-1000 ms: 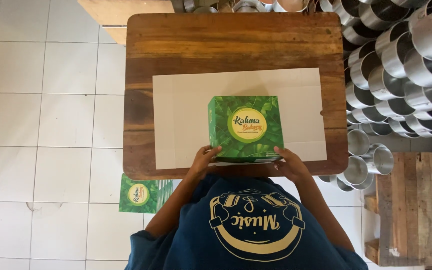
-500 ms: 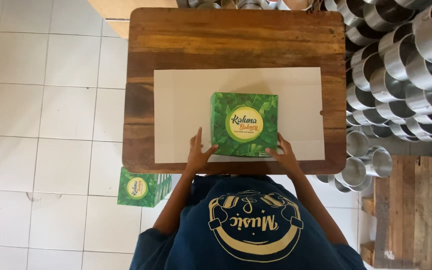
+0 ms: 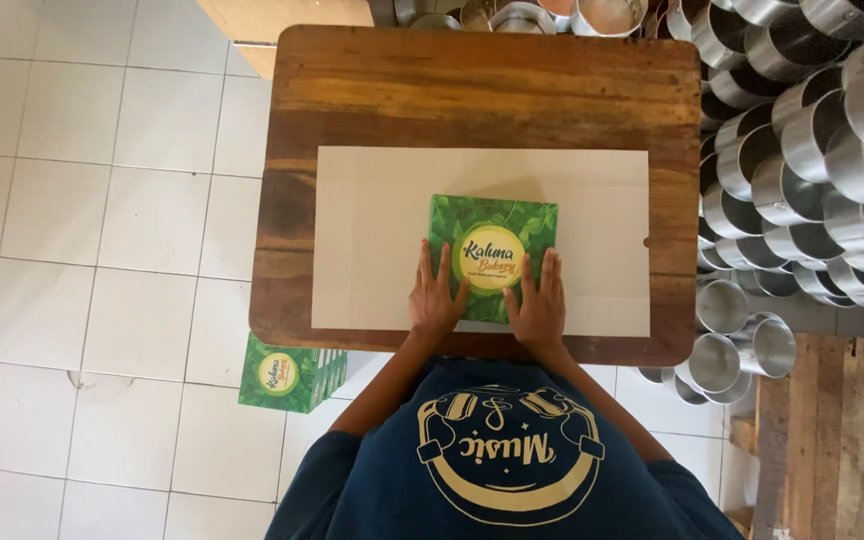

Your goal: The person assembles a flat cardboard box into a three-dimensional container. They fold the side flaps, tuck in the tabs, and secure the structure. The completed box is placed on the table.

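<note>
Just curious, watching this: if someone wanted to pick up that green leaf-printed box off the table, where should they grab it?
Probably by its left and right edges, coming from the near side. The green box lies flat on the pale cardboard sheet, with both side edges free. The left hand and right hand press flat on its near part.

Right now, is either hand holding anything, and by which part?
Nothing is gripped. Both the left hand and right hand lie flat, palms down, on the near half of the green box.

Your view: bright even daylight, soft shadows, glare on stacked round silver metal tins [image 3: 812,170], sharp focus, slight edge distortion.
</note>
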